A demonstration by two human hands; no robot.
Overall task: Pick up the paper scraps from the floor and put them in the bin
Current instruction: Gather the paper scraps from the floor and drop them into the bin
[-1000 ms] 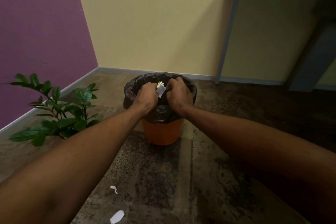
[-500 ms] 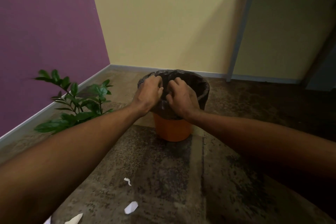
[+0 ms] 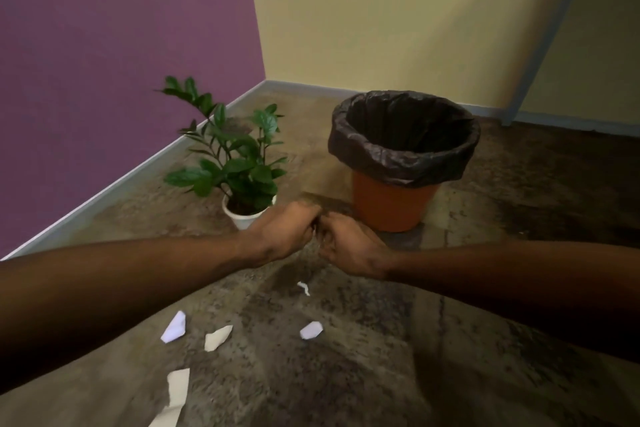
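The orange bin (image 3: pixel 393 206) lined with a black bag (image 3: pixel 398 159) stands on the floor ahead, slightly right. My left hand (image 3: pixel 285 230) and my right hand (image 3: pixel 348 248) hover close together in front of the bin's base, lower than its rim. Their curled fingers meet and I see nothing held in them. Several white paper scraps lie on the floor below my arms: a thin strip (image 3: pixel 304 288), a small piece (image 3: pixel 311 330), two pieces to the left (image 3: pixel 217 337) (image 3: pixel 174 327), and a long torn piece (image 3: pixel 178 386) near the bottom edge.
A green plant (image 3: pixel 239 163) in a white pot (image 3: pixel 247 217) stands just left of my left hand, beside the bin. A purple wall (image 3: pixel 121 62) runs along the left and a yellow wall (image 3: pixel 398 10) behind the bin. The floor is mottled brown.
Both hands have drawn back from over the bin's mouth to a spot in front of its base. The white scrap held between them a second ago is gone. My view has swung left and down.
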